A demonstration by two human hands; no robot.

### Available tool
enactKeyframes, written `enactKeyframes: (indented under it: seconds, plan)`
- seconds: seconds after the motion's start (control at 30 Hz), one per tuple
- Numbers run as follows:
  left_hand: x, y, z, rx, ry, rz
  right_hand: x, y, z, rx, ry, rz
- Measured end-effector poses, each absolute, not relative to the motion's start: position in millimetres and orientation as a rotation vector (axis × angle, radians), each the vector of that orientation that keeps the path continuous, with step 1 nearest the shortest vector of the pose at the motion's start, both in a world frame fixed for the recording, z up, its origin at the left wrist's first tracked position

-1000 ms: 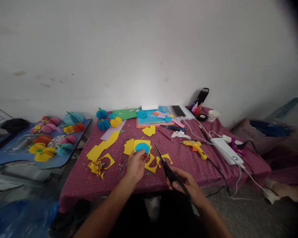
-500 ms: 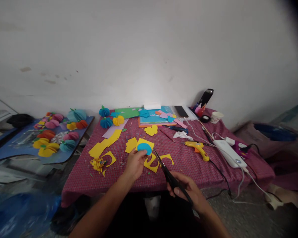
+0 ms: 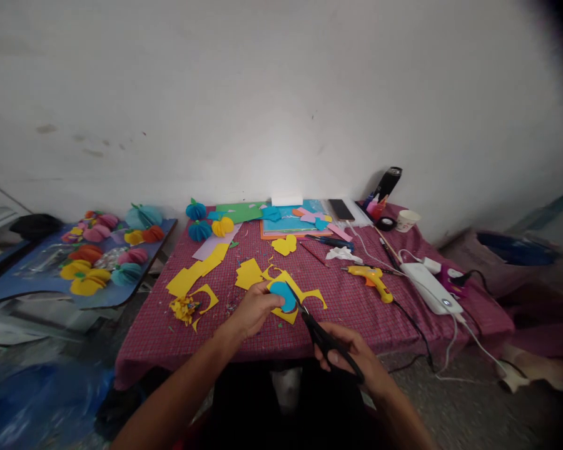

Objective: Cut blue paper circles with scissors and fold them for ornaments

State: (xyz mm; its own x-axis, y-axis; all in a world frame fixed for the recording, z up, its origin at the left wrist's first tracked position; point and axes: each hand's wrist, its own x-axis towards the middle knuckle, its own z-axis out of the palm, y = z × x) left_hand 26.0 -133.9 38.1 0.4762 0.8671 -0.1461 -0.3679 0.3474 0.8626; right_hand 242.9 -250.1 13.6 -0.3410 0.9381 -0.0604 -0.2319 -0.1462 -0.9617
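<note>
L hand [image 3: 253, 308] fingers pinch blue disc [image 3: 282, 295] w/ yellow paper [image 3: 288, 282]; R hand [image 3: 351, 353] fingers gripping scissors [image 3: 316, 328], blades at disc, above table [image 3: 192, 337].

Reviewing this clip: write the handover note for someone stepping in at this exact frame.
Left hand: pinches a blue paper disc laid on yellow paper, raised over the table's near edge.
Right hand: grips black scissors, blades at the disc's right rim.
Nearby: yellow offcuts on the red cloth, yellow glue gun to the right, finished paper balls at the far left corner.
Done: the cut seems begun; its extent is unclear.
Left: apparently trimming the yellow around the disc.
</note>
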Motion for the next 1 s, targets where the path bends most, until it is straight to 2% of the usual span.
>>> enactKeyframes:
  seconds: [0.13, 1.0]
  plan:
    - [24, -133, 45, 0.92, 0.69, 0.766, 245, -248, 11, -0.887, -1.151, 1.699]
    - [22, -130, 47, 0.951, 0.689, 0.635, 241, -245, 5, -0.855, -1.069, 1.684]
